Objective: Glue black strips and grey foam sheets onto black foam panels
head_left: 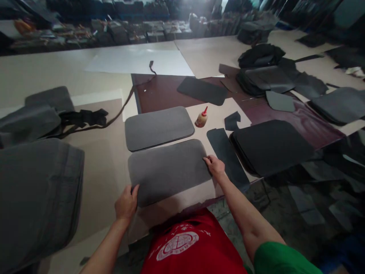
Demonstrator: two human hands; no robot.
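A grey rounded rectangular panel [171,171] lies flat on the pale board near the table's front edge. My left hand [127,202] pinches its lower left edge between thumb and fingers. At its right edge, my right hand [214,166] grips with the fingertips. Just beyond it sits a second grey panel [159,127] of like shape, seemingly with another layer under it. To the right of that stands a small glue bottle [201,118] with a red nozzle and brownish contents. A dark flat strip [228,158] lies right of my right hand.
A tall stack of dark panels [37,198] rises at the left. On the right is a pile of black panels [273,146], with more grey pieces [265,80] behind. A dark strap [125,102] runs across the left side. Bundled stacks [154,32] line the back.
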